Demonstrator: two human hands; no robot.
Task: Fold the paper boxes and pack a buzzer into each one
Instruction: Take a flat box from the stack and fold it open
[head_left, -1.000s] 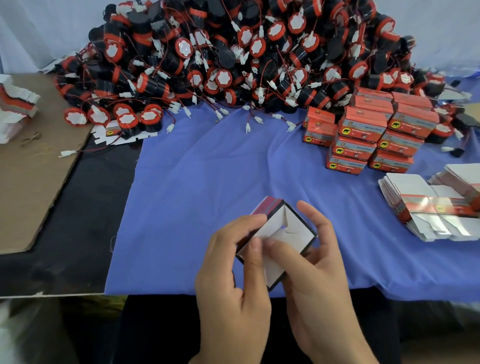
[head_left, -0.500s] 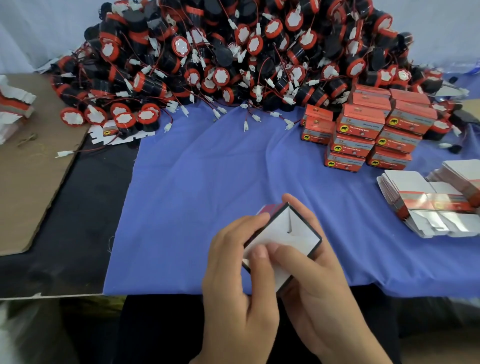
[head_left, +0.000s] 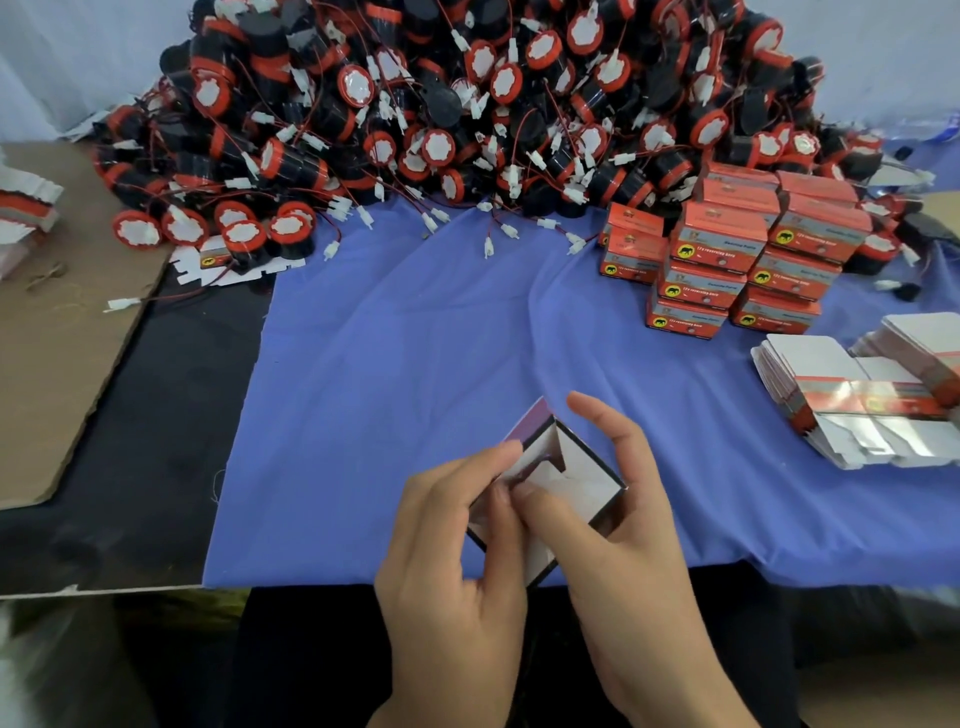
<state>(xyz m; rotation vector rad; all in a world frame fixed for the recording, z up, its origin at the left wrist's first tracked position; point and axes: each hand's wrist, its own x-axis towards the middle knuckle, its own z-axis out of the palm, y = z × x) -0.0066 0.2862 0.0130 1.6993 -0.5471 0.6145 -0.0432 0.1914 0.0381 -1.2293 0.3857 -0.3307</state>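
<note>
A half-folded paper box (head_left: 571, 483), white inside with dark edges, is held over the near edge of the blue cloth (head_left: 415, 389). My left hand (head_left: 457, 551) grips its left side, thumb pressing on a white flap. My right hand (head_left: 618, 530) cups the right side, its thumb on the same flap and its forefinger raised above the box. A large heap of black and red buzzers (head_left: 467, 104) with white connectors fills the back of the table.
Stacked red packed boxes (head_left: 737, 260) stand at the right. Flat unfolded box blanks (head_left: 857, 405) lie fanned at the far right. A brown cardboard sheet (head_left: 62, 374) covers the left side, with more blanks (head_left: 26, 208) at its far edge.
The box has turned slightly in my hands and its inner flaps are pressed further in. My right forefinger has lifted off the box's far edge.
</note>
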